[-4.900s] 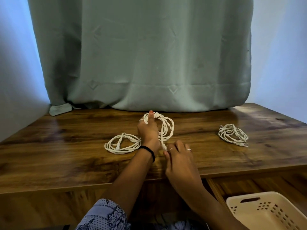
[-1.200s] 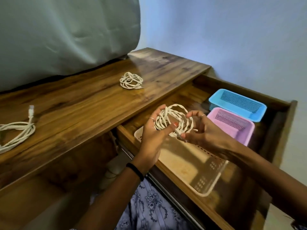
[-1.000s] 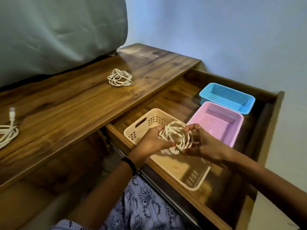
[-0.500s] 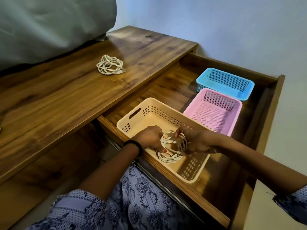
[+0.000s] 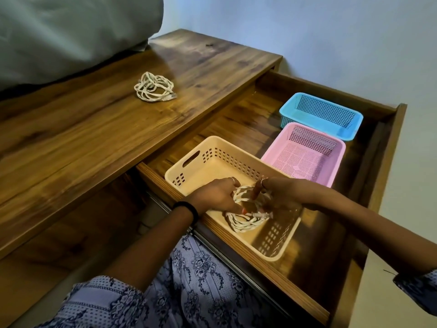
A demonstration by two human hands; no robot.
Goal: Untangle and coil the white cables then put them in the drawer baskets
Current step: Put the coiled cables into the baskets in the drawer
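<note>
Blue wall (image 5: 307, 31) backs a wooden bench (image 5: 94, 129) with its drawer (image 5: 383, 162) open. Both hands reach into the beige basket (image 5: 212, 159): left hand (image 5: 214, 195) and right hand (image 5: 277, 194) each pinch the coiled cable (image 5: 246, 215) low inside it. Another coil (image 5: 153, 86) lies on the bench. Pink basket (image 5: 305, 155) and blue basket (image 5: 321, 114) sit beyond.

Dim, soft light from upper left; glare on the desk top (image 5: 194, 67); slight blur and deep shadow beneath the fingers (image 5: 256, 191); wide-angle bending at edges.
</note>
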